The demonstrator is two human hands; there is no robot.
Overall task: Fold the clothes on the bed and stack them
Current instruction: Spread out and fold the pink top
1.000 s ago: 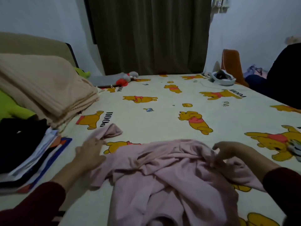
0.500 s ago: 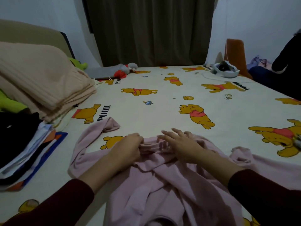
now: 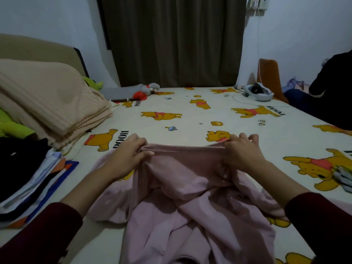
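Head view: my left hand (image 3: 131,152) and right hand (image 3: 241,152) each pinch one end of the pink garment's (image 3: 190,197) hem, pulled taut above the bed (image 3: 190,121), presumably to straighten it for folding; a finished stack (image 3: 24,178) lies at left.

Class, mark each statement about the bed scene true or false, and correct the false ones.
1. Both hands grip the pink garment. True.
2. The left hand and right hand hold its edge bunched together. False: the edge is stretched between them.
3. A beige blanket lies folded at the left. True.
4. The curtain is open. False: it is drawn shut.
5. The garment is neatly folded. False: it lies crumpled.
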